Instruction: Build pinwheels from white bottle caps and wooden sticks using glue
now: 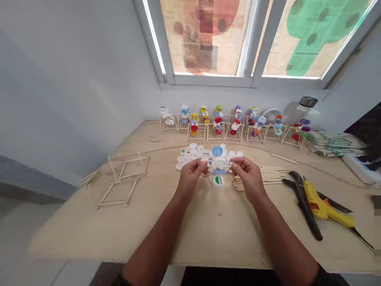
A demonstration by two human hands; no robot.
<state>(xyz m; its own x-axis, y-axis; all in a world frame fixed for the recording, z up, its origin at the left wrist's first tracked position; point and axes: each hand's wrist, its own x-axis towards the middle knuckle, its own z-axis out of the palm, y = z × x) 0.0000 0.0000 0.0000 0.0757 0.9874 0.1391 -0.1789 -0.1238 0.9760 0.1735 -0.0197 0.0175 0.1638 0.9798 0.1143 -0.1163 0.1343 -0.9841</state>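
Observation:
Between my hands is a bottle-cap wheel point(219, 163) on a thin wooden stick, made of white and blue caps with a green-marked white cap at its bottom. My left hand point(192, 174) pinches its left side, apparently at the stick's end. On the other side, my right hand point(247, 174) grips the stick's right end between thumb and fingertips. Just behind lies a cluster of loose white bottle caps point(187, 157). A bundle of wooden sticks point(272, 174) rests beside my right hand and is partly hidden by it.
Bare stick frames point(117, 203) lie at left. Along the wall stand several stick frames with coloured cap wheels point(235, 127). A yellow glue gun point(324, 206) and a black-handled tool point(305, 206) are at right. Behind them are stacked packets point(336, 143) and a bottle point(305, 109).

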